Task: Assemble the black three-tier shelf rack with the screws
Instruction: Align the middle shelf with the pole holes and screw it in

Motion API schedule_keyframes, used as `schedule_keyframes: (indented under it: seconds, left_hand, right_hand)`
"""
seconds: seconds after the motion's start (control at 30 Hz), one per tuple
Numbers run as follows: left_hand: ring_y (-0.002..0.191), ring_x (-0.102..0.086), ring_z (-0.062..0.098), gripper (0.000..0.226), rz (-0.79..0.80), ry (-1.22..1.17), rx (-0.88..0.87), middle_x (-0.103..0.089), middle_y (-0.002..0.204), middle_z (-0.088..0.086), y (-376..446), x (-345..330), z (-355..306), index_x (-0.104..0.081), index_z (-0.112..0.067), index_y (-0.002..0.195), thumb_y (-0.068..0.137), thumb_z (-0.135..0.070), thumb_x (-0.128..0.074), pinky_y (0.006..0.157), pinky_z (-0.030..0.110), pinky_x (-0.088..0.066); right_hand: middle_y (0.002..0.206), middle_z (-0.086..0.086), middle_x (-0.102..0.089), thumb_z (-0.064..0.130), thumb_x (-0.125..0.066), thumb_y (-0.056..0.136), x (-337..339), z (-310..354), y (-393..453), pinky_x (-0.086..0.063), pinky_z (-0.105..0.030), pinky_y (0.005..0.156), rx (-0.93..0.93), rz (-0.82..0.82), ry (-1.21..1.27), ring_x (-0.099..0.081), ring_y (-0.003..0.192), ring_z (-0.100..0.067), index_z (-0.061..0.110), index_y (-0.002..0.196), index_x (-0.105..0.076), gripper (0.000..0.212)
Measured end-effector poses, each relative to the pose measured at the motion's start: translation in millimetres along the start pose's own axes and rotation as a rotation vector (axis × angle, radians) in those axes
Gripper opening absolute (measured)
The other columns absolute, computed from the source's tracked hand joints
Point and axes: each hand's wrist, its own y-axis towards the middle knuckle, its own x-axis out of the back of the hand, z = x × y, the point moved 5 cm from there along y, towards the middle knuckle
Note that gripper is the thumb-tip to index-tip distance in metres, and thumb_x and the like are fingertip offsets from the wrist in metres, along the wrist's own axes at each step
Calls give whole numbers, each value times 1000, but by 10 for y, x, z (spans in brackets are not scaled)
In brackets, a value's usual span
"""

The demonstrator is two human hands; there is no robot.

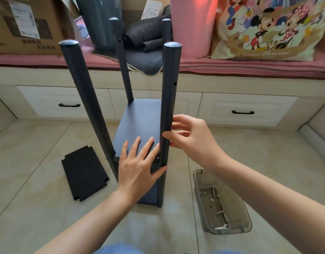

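Left hand over shelf edge, hiding near-right post joint

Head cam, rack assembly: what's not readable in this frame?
- Head view: near-right post to shelf joint, hidden by left hand.
- Whether right hand holds a screw: fingers wrap behind the post.
- Screws in tray: too small to count.

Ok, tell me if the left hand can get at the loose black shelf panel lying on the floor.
Probably yes. The left hand rests flat on the mounted shelf, holding nothing, and the loose shelf panel lies on bare floor just left of it, with only the near-left pole beside the path.
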Motion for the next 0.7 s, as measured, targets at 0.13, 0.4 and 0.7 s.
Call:
schedule_keyframes:
  seconds: [0.13, 0.4, 0.7]
  left_hand:
    - [132, -53, 39, 63, -13, 6, 10, -59, 142, 4, -21, -26, 1, -65, -22, 134, 86, -62, -58, 110, 58, -37]
    - [132, -54, 39, 60, -56, 14, 10, -63, 138, 4, -33, -27, 0, -69, -19, 129, 89, -61, -53, 106, 52, -41]
    - [134, -52, 39, 58, -59, 11, 29, -63, 138, 4, -39, -26, -28, -69, -19, 128, 90, -59, -53, 108, 53, -39]
  right_hand:
    - [106, 1, -74, 10, -68, 91, 36, -68, -23, -61, -33, 81, -7, -10, 62, -72, 95, -11, 14, 117, -68, 26]
    - [101, 5, -76, 21, -72, 89, 486, -871, -298, -56, -31, 90, -119, -95, -70, -70, 98, -7, 21, 107, -73, 18]
    - [122, -4, -67, 31, -62, 96, 484, -2726, -1111, -48, -30, 100, -724, 174, -462, -61, 115, -18, 11, 125, -63, 35]
